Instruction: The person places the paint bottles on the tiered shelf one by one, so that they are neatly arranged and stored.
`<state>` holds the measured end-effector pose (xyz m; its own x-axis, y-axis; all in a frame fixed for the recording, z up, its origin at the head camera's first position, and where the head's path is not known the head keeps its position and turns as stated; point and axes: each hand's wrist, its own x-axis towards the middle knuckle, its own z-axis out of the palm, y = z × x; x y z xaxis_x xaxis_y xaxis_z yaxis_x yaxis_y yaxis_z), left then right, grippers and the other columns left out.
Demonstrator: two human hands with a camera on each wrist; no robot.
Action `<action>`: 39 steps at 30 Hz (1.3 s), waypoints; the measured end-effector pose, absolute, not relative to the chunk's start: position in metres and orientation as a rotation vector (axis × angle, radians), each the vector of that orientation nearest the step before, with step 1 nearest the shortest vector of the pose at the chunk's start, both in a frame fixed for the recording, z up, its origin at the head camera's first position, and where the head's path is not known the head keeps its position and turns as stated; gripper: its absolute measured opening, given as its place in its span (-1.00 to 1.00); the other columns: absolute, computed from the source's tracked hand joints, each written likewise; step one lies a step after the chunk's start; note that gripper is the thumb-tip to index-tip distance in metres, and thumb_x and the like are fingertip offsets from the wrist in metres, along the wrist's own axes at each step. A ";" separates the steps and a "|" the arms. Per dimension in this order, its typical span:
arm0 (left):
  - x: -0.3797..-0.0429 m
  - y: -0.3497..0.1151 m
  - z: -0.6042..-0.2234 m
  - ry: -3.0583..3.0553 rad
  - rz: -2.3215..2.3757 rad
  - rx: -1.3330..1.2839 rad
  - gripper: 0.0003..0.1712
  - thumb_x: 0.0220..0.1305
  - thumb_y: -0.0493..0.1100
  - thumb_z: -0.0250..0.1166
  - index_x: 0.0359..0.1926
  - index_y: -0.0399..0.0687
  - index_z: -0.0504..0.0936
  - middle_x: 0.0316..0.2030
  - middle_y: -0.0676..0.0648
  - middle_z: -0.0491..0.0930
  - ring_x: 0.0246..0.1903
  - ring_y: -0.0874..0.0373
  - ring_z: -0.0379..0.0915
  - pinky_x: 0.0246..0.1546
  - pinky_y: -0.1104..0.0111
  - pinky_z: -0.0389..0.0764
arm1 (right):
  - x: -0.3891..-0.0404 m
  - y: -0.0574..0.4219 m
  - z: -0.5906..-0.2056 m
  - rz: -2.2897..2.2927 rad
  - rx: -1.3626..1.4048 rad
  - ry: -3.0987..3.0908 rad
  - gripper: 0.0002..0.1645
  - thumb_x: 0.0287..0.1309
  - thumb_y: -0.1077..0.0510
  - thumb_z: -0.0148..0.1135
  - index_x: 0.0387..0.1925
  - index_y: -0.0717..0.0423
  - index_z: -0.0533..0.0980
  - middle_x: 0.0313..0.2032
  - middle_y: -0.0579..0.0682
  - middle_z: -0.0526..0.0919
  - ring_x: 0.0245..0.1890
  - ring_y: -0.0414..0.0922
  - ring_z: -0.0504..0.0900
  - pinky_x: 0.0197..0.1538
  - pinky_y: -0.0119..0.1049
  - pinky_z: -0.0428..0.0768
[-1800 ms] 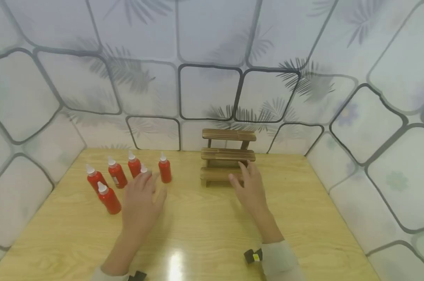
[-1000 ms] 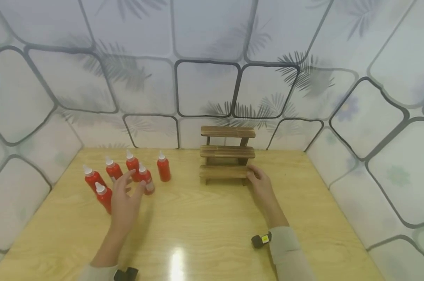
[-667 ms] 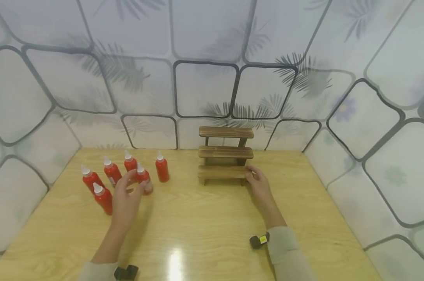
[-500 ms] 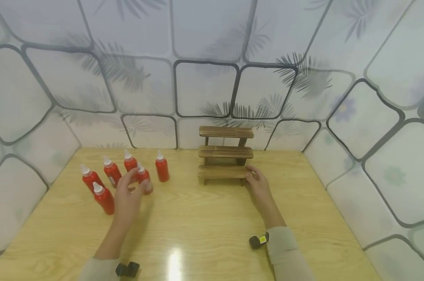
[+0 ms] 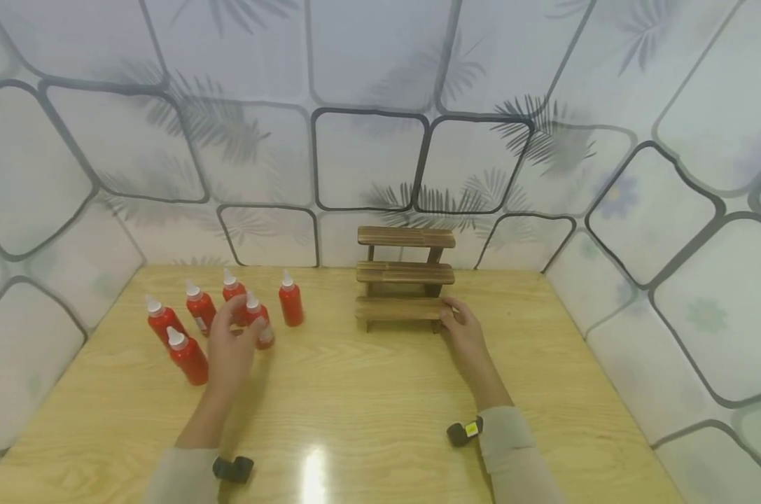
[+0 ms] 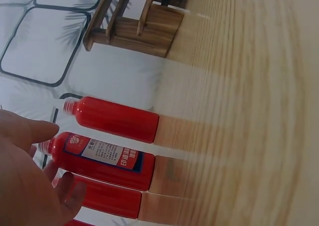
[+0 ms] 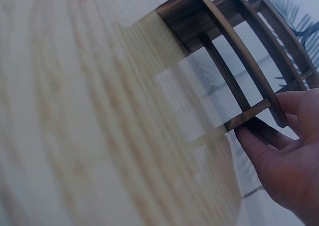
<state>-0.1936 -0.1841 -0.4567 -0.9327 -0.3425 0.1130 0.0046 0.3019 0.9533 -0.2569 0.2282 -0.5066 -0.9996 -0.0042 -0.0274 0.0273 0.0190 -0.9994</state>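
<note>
Around a red squeeze bottle (image 5: 262,336) with a white pointed cap curves my left hand (image 5: 229,353). In the left wrist view its thumb (image 6: 42,131) lies near the neck of the labelled bottle (image 6: 99,158), with the other fingers on the far side; contact is not clear. That bottle stands upright on the table. My right hand (image 5: 465,336) holds the right end of the lowest step of a three-tier wooden stand (image 5: 405,273). The right wrist view has that hand (image 7: 294,166) with thumb and fingers on either side of the stand's corner (image 7: 247,117).
Several more red bottles stand on the left: one to the right (image 5: 292,304), one behind (image 5: 234,290), others farther left (image 5: 191,360). The wooden table (image 5: 367,406) meets a patterned wall covering (image 5: 267,238) at the back and sides.
My right hand has gone from hovering before the steps to holding the lowest step's right end. My left hand shifted left off the bottle, then edged back toward it. Bottles and stand stay put.
</note>
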 end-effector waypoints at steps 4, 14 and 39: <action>-0.197 -0.187 -0.458 -2.328 -1.678 0.316 -0.35 0.41 -0.19 0.26 0.46 0.02 0.30 0.23 -0.10 0.45 0.13 0.07 0.32 0.08 0.32 0.41 | -0.257 0.228 -0.508 -2.263 0.029 2.110 -0.40 0.48 0.07 0.09 0.44 0.11 0.25 0.40 0.26 0.33 0.39 0.13 0.40 0.38 -0.26 0.46; -0.200 -0.193 -0.455 -2.381 -1.793 0.327 -0.29 0.40 -0.26 0.24 0.50 0.04 0.21 0.46 -0.15 0.30 0.44 -0.14 0.20 0.44 -0.07 0.29 | -0.257 0.226 -0.508 -2.310 0.054 2.074 -0.42 0.46 0.11 0.12 0.42 0.14 0.29 0.34 0.28 0.40 0.35 0.14 0.45 0.34 -0.27 0.50; -0.217 -0.138 -0.405 -2.374 -1.785 -0.057 -0.29 0.25 -0.23 0.43 0.39 0.04 0.40 0.32 -0.16 0.49 0.17 -0.11 0.53 0.00 0.22 0.69 | -0.256 0.228 -0.506 -2.298 0.052 2.110 -0.40 0.47 0.09 0.12 0.43 0.15 0.26 0.38 0.30 0.35 0.39 0.17 0.40 0.36 -0.24 0.48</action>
